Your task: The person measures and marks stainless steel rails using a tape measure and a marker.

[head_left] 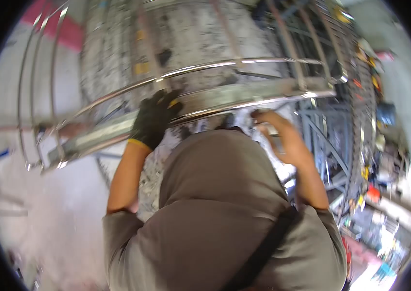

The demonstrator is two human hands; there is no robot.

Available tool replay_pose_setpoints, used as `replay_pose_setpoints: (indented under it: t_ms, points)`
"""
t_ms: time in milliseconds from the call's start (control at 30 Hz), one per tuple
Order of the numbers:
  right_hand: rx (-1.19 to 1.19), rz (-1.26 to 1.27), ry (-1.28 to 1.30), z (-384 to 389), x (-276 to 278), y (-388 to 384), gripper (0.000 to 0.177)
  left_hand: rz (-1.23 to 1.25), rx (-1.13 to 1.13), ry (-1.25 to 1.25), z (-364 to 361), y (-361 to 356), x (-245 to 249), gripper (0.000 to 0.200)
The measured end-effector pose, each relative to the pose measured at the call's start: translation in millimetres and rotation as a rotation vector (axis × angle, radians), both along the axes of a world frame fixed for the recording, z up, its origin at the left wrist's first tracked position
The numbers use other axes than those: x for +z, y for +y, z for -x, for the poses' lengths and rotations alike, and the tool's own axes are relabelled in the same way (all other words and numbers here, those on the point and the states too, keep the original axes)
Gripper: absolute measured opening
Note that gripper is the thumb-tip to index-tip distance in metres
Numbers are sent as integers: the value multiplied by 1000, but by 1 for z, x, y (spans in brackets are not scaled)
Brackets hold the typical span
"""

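Note:
A long metal frame of shiny tubes and a flat grey bar (234,93) stretches across in front of my body. My left hand (155,119), in a dark glove with a yellow cuff, lies over the flat bar, its fingers closed about the frame's edge near an upright tube. Bare and slightly blurred, my right hand (283,136) is just below the front tube, to the right. Its fingers are bent toward the thumb; a small pale shape shows between them, too blurred to name.
Curved tubes (52,72) rise at the left end of the frame. Behind it lies a worn, stained surface (195,34). Blue-grey metal trusswork (329,140) stands close on the right, with a cluttered strip of tools and an orange-red object (373,193) beyond.

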State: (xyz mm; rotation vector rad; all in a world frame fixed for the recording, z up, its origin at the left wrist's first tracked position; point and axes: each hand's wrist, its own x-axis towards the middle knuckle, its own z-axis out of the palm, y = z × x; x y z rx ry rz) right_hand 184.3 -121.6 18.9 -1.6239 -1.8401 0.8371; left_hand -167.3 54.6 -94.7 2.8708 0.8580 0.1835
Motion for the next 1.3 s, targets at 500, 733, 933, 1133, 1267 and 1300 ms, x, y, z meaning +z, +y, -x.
replay_pose_setpoints:
  t_ms: [500, 733, 933, 1133, 1267, 1300]
  points:
    - [-48, -39, 264, 13, 14, -10, 39, 1038, 62, -492, -51, 13, 52, 59]
    - [-202, -356, 25, -58, 23, -18, 35, 1794, -15, -903, -112, -8, 36, 67]
    - [-571, -172, 462, -202, 18, -20, 18, 1084, 157, -471, -149, -18, 38, 31]
    - [-373, 56, 413, -350, -27, 26, 10, 636, 92, -265, -211, -37, 13, 32]
    - [-322, 245, 497, -405, -68, 60, 14, 573, 167, -116, -262, -50, 23, 27]
    - [-265, 192, 442, -417, -84, 68, 15, 586, 159, -141, -279, -46, 27, 27]
